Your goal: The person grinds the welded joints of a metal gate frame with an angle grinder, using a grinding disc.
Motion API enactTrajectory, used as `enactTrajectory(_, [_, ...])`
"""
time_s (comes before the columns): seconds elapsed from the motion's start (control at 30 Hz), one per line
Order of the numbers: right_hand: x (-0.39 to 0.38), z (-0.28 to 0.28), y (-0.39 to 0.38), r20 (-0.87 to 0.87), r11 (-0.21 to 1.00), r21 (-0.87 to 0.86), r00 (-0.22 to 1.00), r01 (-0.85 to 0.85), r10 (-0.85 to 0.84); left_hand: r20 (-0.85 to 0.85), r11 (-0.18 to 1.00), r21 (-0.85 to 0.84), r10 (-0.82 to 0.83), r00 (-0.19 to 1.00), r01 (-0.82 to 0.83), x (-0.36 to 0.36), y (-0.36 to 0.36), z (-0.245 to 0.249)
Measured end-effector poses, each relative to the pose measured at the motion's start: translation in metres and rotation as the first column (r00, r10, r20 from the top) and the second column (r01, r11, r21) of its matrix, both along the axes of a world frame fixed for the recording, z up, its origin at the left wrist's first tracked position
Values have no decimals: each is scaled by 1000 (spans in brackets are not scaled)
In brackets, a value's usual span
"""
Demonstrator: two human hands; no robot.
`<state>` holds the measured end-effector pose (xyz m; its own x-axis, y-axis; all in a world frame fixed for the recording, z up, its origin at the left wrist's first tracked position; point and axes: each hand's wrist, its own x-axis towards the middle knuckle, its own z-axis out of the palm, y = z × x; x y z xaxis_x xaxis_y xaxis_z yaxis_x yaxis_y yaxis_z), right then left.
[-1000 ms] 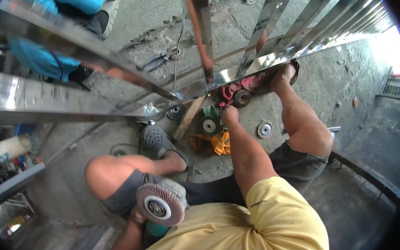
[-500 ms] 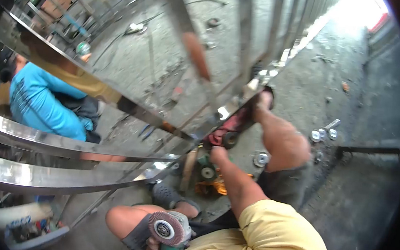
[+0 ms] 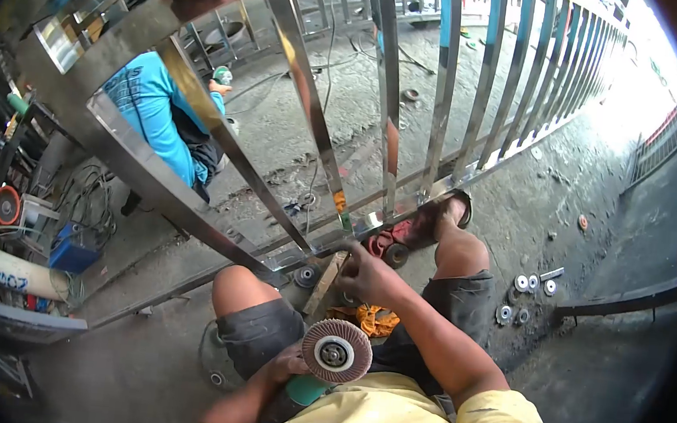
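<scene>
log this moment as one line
left hand: holds grinder | right hand: near lower rail | co-worker: beyond metal railing

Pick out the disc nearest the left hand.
The reddish-brown flap disc, mounted on the angle grinder in the grip of the left hand; the silvery wheels at the right lie loose on the floor.

The round disc (image 3: 336, 351) hid most of the grinder (image 3: 307, 390) and some of the left hand (image 3: 288, 363), bottom middle. The shiny fence (image 3: 207, 109) covered the head of the other person (image 3: 145, 106), upper left.
</scene>
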<state>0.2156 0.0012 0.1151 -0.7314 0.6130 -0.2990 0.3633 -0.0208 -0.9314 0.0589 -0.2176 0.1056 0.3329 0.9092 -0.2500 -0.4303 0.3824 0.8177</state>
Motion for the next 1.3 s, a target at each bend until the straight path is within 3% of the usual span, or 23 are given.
enactTrajectory(0.2, [27,-6,-53,-336,869,-467,942,-164,-3,-62,1000,22,21,998,-20,4,-15,15])
enactTrajectory(0.33, [33,-11,-64,-492,742,-594,870,-311,-30,-38,998,-52,-24,999,22,-1,-24,24])
enactTrajectory(0.37, [34,-20,-64,-541,719,-586,841,-374,-4,-82,999,-37,-12,997,9,1,-24,27])
enactTrajectory(0.4, [34,-24,-61,-518,774,-497,850,-392,97,-120,1000,-25,-8,993,5,4,-24,30])
enactTrajectory(0.53, [51,-8,-48,-331,897,-211,892,-389,309,-230,999,-37,13,973,-22,6,-17,37])
enactTrajectory(0.57, [52,-11,-49,-382,929,-100,876,-356,294,-249,998,-47,30,968,-42,8,-10,36])
enactTrajectory(0.63, [52,-25,-51,-468,943,-51,842,-330,269,-300,992,-53,90,950,-111,18,10,32])
enactTrajectory(0.67, [54,-21,-50,-511,863,-242,814,-444,275,-338,988,-54,117,934,-143,23,16,31])
enactTrajectory(0.7, [45,-36,-57,-477,932,-94,838,-350,267,-369,984,-45,144,918,-172,29,23,29])
enactTrajectory(0.93, [61,-11,-53,-515,870,-435,856,-231,-30,-460,983,-55,132,878,-176,65,70,18])
enactTrajectory(1.0, [56,-17,-53,-594,772,-570,789,-280,-153,-469,985,-55,119,875,-163,70,76,18])
enactTrajectory(1.1, [52,-23,-50,-527,855,-491,838,-168,-138,-476,987,-46,114,872,-155,70,80,22])
enactTrajectory(1.23, [61,-29,-52,-344,965,-262,934,2,-96,-443,987,-43,117,889,-152,54,67,26])
enactTrajectory(1.3, [57,-46,-56,-357,985,-166,929,42,-100,-427,988,-42,115,897,-146,45,50,35])
